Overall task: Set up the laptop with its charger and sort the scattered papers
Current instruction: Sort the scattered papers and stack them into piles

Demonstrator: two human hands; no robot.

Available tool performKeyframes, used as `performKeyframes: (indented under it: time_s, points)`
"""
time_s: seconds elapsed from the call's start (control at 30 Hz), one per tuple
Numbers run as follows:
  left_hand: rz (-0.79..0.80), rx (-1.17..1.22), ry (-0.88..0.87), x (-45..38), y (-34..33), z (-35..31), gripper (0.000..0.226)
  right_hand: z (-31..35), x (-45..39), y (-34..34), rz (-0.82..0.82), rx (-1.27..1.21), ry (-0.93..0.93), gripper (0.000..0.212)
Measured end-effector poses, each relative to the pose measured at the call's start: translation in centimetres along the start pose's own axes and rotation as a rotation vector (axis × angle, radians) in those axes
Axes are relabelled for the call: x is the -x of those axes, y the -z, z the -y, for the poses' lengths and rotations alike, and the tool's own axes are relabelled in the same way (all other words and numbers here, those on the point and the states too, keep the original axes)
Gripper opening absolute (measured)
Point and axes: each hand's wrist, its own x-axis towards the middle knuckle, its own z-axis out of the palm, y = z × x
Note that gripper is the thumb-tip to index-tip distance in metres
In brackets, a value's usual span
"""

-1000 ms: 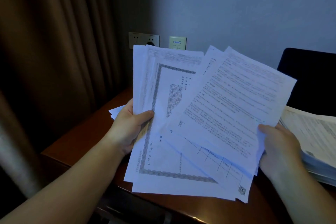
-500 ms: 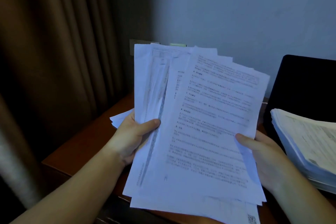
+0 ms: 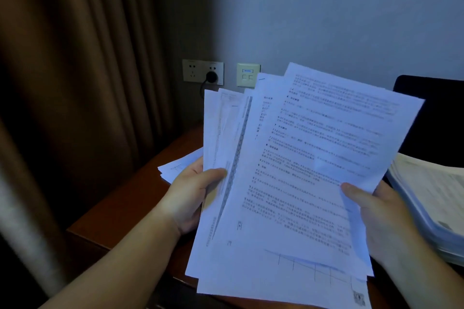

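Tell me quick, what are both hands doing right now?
Left hand: holding the left side of the fanned papers, thumb on top.
Right hand: holding the right side of the same papers, thumb on top.

Print on the fanned papers [image 3: 301,170] blurred past reading, fingers of both hands hidden behind the papers, desk [image 3: 120,208] largely covered beneath them, thick stack [image 3: 431,203] right of the papers cut by the frame edge, dark laptop [image 3: 437,118] behind them partly hidden.
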Motion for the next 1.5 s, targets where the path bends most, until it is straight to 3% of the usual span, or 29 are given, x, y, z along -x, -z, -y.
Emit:
performKeyframes:
  time_s: [0.27,0.43,0.67,0.87,1.07,1.2,1.33,1.5]
  points:
    - [-0.050,-0.064,0.000,-0.2,0.2,0.3,0.046,1.4,0.1,0.3,-0.202,-0.133,0.008,0.035]
    - [-0.080,-0.044,0.060,-0.3,0.5,0.2,0.070,1.6,-0.1,0.6,-0.185,-0.151,0.012,0.043]
    - [-0.070,-0.051,0.130,-0.5,0.5,0.1,0.076,0.8,-0.5,0.8,-0.229,-0.124,0.038,0.043]
    - [-0.070,-0.029,0.140,-0.5,0.6,0.0,0.074,-0.2,-1.2,1.4,-0.081,-0.070,-0.001,0.046]
    - [0.001,-0.001,0.184,-0.7,0.8,0.3,0.053,-1.0,-0.9,0.6,-0.020,0.141,-0.004,0.046]
    - [0.043,-0.062,0.181,-0.4,0.6,0.3,0.067,-1.4,-1.2,0.7,-0.011,0.352,-0.014,0.030]
    - [0.072,-0.027,0.128,-0.1,0.7,0.3,0.075,-1.4,-1.5,1.3,-0.027,0.163,-0.047,0.037]
    - [0.097,0.036,0.037,-0.2,1.1,0.2,0.068,-0.4,-1.0,1.4,0.091,-0.033,-0.216,0.042]
